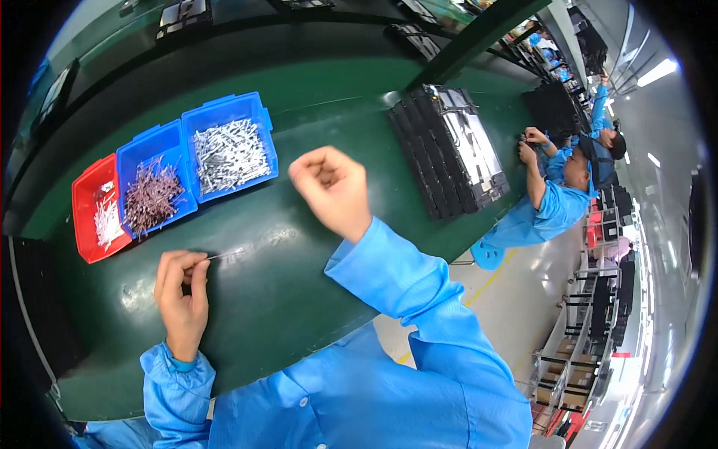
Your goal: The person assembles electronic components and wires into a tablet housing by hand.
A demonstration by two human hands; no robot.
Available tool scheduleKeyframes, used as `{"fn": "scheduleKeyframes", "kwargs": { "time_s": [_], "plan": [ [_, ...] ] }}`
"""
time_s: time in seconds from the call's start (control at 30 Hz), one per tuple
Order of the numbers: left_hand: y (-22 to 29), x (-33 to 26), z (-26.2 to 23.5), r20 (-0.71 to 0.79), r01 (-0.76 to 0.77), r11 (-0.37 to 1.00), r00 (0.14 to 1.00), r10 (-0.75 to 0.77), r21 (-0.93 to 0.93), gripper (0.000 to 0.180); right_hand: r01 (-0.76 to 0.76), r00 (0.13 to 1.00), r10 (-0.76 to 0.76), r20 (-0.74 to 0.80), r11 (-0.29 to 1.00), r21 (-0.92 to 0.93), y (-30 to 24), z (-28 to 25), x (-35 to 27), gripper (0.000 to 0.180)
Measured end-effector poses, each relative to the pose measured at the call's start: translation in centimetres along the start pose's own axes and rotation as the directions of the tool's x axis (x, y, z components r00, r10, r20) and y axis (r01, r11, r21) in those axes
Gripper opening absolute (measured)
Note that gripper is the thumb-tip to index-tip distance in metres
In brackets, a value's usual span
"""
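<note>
1. The left hand (182,292) is resting on the green bench (299,254), its fingers (196,271) pinching one end of a thin metal pin (215,257).
2. The pin is lying nearly flat just above the bench surface, its long axis running left to right in the view and tilting slightly upward; its free tip is pointing to the person's right, away from the fingertips.
3. The right hand (331,188) is hovering above the bench, well apart from the left hand, with its fingers curled in toward the palm in a loose fist; whether anything small is sitting inside cannot be told.
4. Three open bins are sitting side by side on the bench beyond the left hand: a red bin (88,224) holding a few pale small parts, a blue bin (142,153) holding dark, brownish wire-like parts, and a second blue bin (258,120) holding silvery metal parts.
5. A stack of black trays (441,161) is lying on the bench beyond the right hand, its long side running away from the person.
6. Another person in a blue coat (550,209) is working at the bench's far right end.
</note>
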State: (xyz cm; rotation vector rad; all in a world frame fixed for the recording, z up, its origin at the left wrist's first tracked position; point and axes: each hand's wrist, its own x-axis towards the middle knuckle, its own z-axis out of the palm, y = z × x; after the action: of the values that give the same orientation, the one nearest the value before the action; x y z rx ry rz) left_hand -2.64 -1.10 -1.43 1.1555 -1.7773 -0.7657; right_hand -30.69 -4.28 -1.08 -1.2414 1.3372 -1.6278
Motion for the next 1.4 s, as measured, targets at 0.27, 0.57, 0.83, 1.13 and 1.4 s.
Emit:
{"fn": "scheduleKeyframes", "kwargs": {
  "time_s": [0.27, 0.57, 0.83, 1.13, 1.4],
  "plan": [
    [0.3, -0.4, 0.9, 0.039, 0.051, 0.997, 0.998, -0.049, -0.062, 0.005, -0.363, 0.931, 0.362, -0.032, 0.932, -0.010, 0.9, -4.9, 4.4, 0.014],
    [0.8, -0.9, 0.1, 0.059, -0.007, 1.000, 0.998, 0.009, -0.021, 0.011, -0.365, 0.930, 0.364, -0.045, 0.931, -0.021, 1.1, -4.5, 4.7, 0.010],
    [0.4, -0.2, 0.5, 0.048, 0.032, 0.998, 0.998, -0.029, -0.061, 0.009, 0.010, 0.897, -0.092, -0.433, 0.982, -0.188, 7.5, -9.9, 15.0, 0.009],
    [0.4, -0.1, 0.2, 0.050, 0.032, 0.998, 0.998, -0.029, -0.058, 0.008, -0.136, 0.760, -0.501, -0.415, 0.501, -0.855, 11.2, -12.9, 24.5, 0.060],
    [-0.2, 1.3, 0.7, 0.041, 0.061, 0.997, 0.997, -0.059, -0.037, 0.009, -0.256, 0.254, -0.438, -0.862, 0.829, -0.497, 13.8, -19.3, 31.4, 0.079]
  ]
}}
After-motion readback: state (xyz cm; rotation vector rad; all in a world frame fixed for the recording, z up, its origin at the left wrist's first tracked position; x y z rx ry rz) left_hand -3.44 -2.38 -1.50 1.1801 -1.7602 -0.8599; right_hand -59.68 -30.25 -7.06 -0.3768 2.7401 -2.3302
